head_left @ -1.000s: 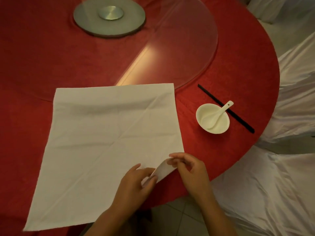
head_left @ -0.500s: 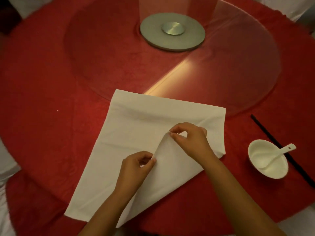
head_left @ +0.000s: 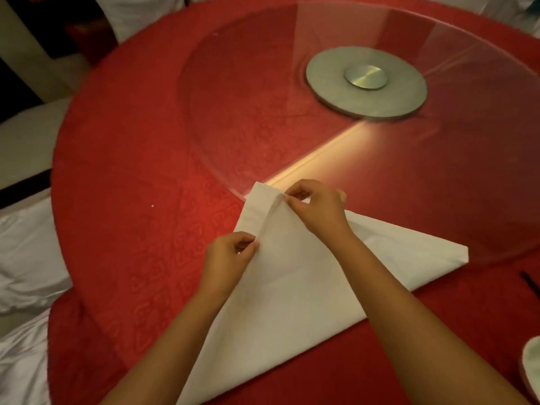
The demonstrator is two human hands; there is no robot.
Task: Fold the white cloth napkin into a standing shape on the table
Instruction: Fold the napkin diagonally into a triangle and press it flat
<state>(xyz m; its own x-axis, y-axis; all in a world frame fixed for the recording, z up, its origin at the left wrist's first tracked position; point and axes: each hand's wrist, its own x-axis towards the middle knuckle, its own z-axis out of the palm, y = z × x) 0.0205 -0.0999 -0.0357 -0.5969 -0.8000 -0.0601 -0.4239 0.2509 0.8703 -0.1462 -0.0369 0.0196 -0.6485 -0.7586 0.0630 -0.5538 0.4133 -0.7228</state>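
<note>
The white napkin (head_left: 295, 290) lay on the red-clothed surface (head_left: 122, 171) near the person's edge, already doubled over into a rough triangle, its far corner just reaching the rim of the glass turntable (head_left: 292, 112). The right hand (head_left: 317, 207) was closed in a pinch on the upper layer's corner, close to that far tip. The left hand (head_left: 230, 258) was pinched shut on the left edge a little nearer the body.

From where I stood, this looked like the first diagonal fold being finished, with the top corner not quite squared onto the one beneath; a strip of the lower layer showed along the left side. To do it well, I thought the right hand ought to lay its corner exactly over the lower corner, while the left hand drew the edge taut so the two layers matched along their length. Only then would it make sense to flatten the long fold with a firm stroke from the middle outward. The cloth looked soft and a bit limp, so a weak crease would likely spoil any standing shape later. There was a slight ridge running between the two hands, and that wanted smoothing before pressing. The white bowl (head_left: 530, 372) at the right edge sat well apart and posed no hindrance.
</note>
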